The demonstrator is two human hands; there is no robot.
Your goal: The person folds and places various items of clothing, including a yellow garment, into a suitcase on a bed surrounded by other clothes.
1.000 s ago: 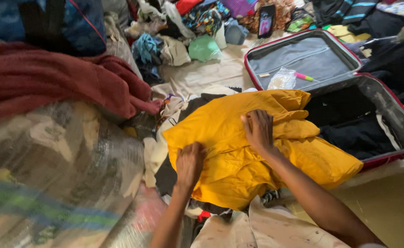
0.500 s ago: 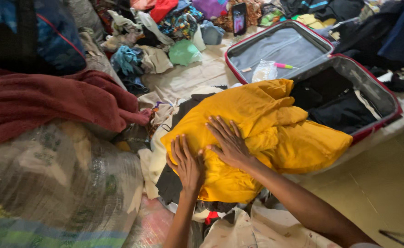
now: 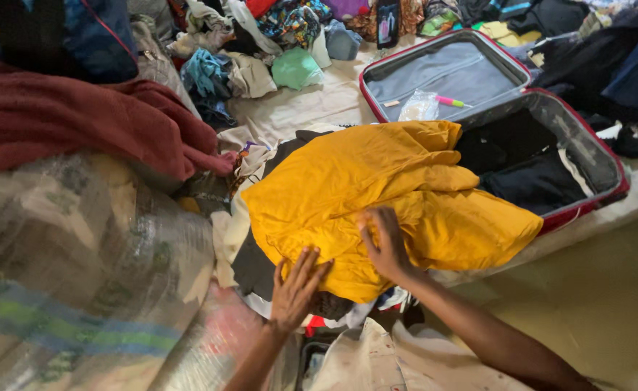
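Both hands have been drawn back to the near hem of the yellow garment (image 3: 362, 188) — left hand (image 3: 295, 286) flat and spread, right hand (image 3: 384, 242) curled on fabric. Garment is draped over the clothes pile, overlapping the open suitcase (image 3: 587, 137) — smoothing appears finished.

garment (image 3: 362, 181) on clothes pile, suitcase (image 3: 587, 137) right, blanket (image 3: 80, 123) left

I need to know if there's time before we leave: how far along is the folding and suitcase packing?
Done: dark clothes already lie in the open red suitcase. In hand: the left hand and right hand rest on a yellow garment, rumpled, not folded. Left: a heap of loose clothes beyond it remains unpacked.
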